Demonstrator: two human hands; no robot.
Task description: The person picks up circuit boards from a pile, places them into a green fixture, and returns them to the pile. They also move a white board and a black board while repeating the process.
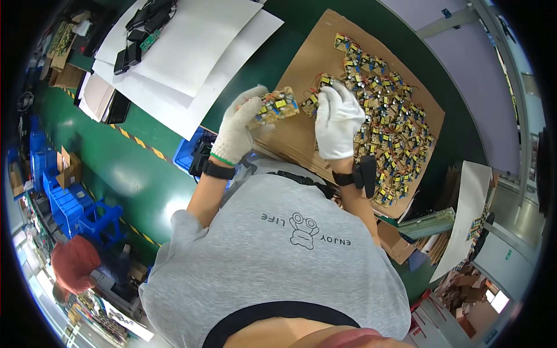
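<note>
Left hand [239, 123], gloved: grip narrowed on a circuit board [279, 107], held over the left edge of the cardboard sheet [313, 49]. Right hand [338, 120], gloved: at the left side of the board pile [395, 124]; grip hidden, cannot tell. Cardboard on green surface [264, 64]; white sheets [191, 46] far left.

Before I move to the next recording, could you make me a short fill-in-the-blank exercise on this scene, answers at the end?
1. The left hand, holding a circuit board, wears a glove with a ____ cuff edge.
2. The right hand wears a white ____.
3. Many more boards lie on a brown sheet of ____.
4. The person's shirt is ____ with a dark neckline.

Missing words: green; glove; cardboard; grey.
</note>
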